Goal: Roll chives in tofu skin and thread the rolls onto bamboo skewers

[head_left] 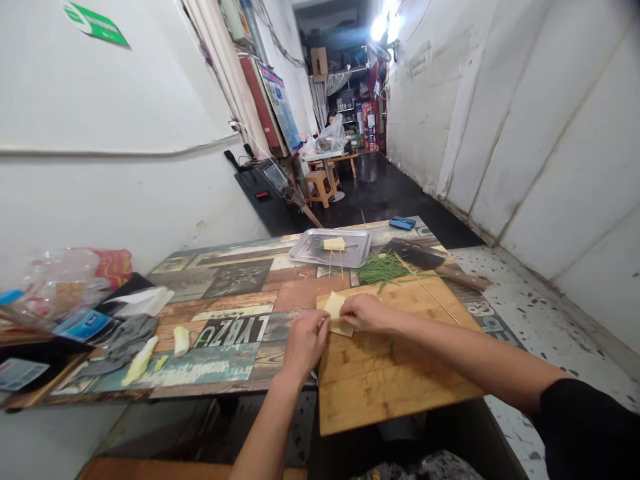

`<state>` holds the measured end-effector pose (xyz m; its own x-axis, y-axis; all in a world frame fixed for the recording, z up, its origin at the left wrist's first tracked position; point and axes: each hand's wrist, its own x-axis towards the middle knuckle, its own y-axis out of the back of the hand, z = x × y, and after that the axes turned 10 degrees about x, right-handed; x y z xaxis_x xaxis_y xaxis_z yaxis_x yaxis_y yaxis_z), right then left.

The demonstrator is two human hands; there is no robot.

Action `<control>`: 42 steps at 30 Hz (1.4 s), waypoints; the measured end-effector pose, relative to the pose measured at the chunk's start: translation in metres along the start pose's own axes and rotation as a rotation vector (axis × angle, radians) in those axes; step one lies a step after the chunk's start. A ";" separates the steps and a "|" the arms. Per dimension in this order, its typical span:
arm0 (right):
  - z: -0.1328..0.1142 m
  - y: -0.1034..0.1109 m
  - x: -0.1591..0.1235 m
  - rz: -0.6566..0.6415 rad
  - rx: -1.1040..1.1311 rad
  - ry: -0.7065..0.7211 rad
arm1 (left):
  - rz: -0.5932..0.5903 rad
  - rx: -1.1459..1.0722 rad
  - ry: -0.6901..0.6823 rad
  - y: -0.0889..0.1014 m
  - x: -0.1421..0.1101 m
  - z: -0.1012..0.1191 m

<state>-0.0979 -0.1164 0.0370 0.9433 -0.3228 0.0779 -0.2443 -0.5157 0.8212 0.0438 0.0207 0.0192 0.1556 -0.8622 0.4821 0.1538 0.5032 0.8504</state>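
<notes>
A thin, pale yellow tofu sheet [338, 308] lies near the far left corner of the wooden cutting board [395, 373]. My left hand [306, 340] is closed, its fingertips pinching the sheet's left edge. From the right, my right hand [367, 312] pinches the same sheet, fingers curled. Whether anything is inside the sheet cannot be seen. Cut green chives [383, 267] are heaped at the board's far edge. Thin wooden skewers [425, 287] lie across the right part of the board. Beyond, a metal tray [303, 252] holds a pale tofu roll [334, 245] on two skewers.
A cleaver [417, 253] with a wooden handle lies right of the chives; a blue object [403, 223] is behind it. Vegetable scraps [141, 361], a grey cloth [131, 340] and plastic packaging [75, 277] occupy the table's left. Stools [320, 187] stand farther back.
</notes>
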 end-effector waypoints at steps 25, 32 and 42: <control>0.104 0.080 -0.040 0.113 -0.273 -0.232 | -0.227 -0.070 -0.559 0.004 -0.036 0.073; 0.114 0.077 0.022 -0.113 -0.357 -0.204 | -0.231 -0.140 -0.614 -0.014 -0.036 0.068; 0.111 0.090 0.021 -0.042 -0.353 -0.177 | -0.292 -0.236 -0.681 -0.025 0.003 0.073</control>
<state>-0.1250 -0.2579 0.0501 0.8900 -0.4548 -0.0329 -0.0851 -0.2365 0.9679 -0.0310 0.0007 0.0146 -0.5453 -0.7688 0.3340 0.3119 0.1838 0.9322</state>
